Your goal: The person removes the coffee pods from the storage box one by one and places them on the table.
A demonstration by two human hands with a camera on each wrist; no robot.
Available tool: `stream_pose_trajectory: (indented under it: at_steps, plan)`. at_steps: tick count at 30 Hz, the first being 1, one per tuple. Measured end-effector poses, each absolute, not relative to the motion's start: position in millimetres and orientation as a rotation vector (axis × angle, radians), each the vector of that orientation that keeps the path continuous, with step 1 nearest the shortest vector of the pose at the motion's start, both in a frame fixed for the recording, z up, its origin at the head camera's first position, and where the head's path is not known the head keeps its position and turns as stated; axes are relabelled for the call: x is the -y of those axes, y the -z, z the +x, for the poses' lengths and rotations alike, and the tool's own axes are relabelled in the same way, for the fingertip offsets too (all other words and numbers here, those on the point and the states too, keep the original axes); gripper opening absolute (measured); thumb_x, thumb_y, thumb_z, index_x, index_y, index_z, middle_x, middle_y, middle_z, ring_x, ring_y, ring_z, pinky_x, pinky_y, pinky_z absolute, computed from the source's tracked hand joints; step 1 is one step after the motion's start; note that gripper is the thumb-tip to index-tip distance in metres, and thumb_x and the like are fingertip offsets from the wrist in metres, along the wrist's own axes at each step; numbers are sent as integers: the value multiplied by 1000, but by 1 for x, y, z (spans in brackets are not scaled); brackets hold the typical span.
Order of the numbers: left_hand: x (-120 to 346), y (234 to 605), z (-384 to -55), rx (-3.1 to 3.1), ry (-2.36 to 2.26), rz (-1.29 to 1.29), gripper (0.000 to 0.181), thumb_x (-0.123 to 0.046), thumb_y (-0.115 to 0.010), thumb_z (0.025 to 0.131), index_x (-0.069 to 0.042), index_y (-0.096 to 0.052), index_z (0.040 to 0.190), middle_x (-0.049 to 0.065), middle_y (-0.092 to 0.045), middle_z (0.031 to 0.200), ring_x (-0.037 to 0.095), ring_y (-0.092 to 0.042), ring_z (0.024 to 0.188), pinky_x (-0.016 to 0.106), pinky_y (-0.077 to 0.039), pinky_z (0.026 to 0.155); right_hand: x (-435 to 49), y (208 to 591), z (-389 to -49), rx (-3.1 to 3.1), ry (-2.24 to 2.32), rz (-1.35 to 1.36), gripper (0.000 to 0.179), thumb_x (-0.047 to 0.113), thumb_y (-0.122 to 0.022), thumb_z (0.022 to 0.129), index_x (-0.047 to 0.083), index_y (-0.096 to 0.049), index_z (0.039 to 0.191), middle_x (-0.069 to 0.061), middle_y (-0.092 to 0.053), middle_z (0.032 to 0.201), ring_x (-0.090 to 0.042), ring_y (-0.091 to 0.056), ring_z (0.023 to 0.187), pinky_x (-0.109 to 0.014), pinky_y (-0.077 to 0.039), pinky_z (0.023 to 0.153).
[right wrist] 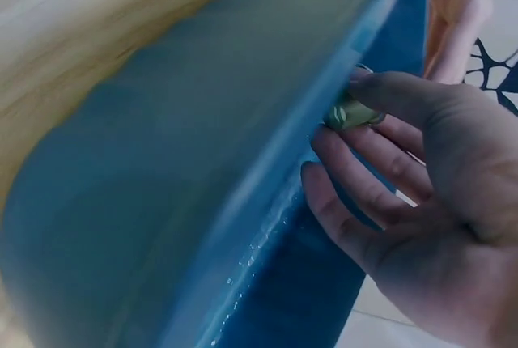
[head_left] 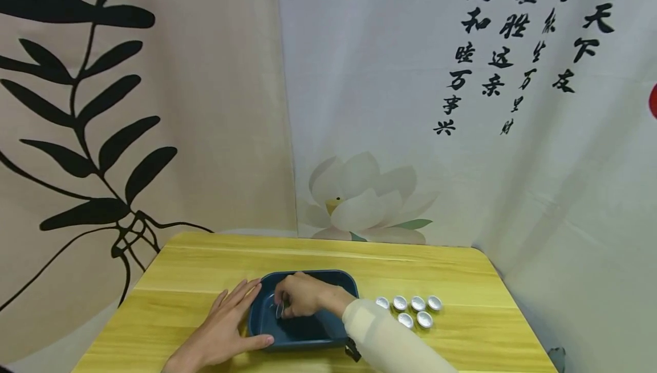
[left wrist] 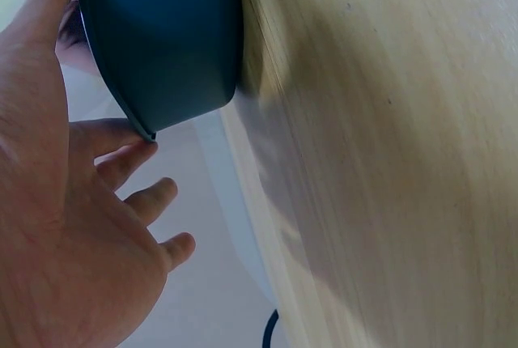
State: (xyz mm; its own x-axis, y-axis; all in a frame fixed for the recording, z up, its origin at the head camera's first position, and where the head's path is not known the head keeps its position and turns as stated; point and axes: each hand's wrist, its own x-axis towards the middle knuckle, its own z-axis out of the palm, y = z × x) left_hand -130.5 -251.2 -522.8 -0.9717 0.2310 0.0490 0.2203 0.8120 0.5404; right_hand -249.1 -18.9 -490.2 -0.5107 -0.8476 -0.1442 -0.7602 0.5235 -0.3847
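A dark blue rectangular basin (head_left: pixel 308 343) with rounded corners sits near the table's front. My left hand (head_left: pixel 220 321), fingers spread, touches its left rim, with the thumb at the near corner. The left wrist view shows this hand (left wrist: pixel 97 194) beside the basin's outer wall (left wrist: pixel 170 40). Inside the basin, my right hand (head_left: pixel 303 296) pinches a small round thing (head_left: pixel 279 309) with a shiny rim. Seen from the right wrist, the small round thing (right wrist: pixel 354 113) has a pale green side, between the thumb and fingers of the right hand (right wrist: pixel 421 178); its exact kind is unclear.
To the right of the basin stand several small round silvery cups (head_left: pixel 418 304), some partly behind the right forearm. A small black object (head_left: pixel 352 351) lies by the basin's near right corner. Behind the yellow wooden table (head_left: pixel 493 293) hangs a printed curtain (head_left: pixel 231 105).
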Motion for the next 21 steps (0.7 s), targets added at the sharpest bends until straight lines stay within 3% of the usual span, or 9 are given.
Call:
stream_pose_trajectory:
  at_steps: [14,21]
  plan:
    - [250,521,-129,-2987,-871,371,121,-82,-80,88,-7,-41,175,13,-40,184,54,-28,172,89,-15,129,-13,478,-244,-2390,732,-1287,40,13,-85,99,12,-79,138,7,-83,115,6,-71,96,-12,-59,87]
    - [250,522,-129,-3002,-873,371,122,-84,-80,87,-7,-43,174,13,-42,183,54,-31,171,87,-17,130,-27,477,-244,-2385,801,-1358,40,10,-83,97,12,-80,136,6,-82,116,4,-67,92,-11,-57,84]
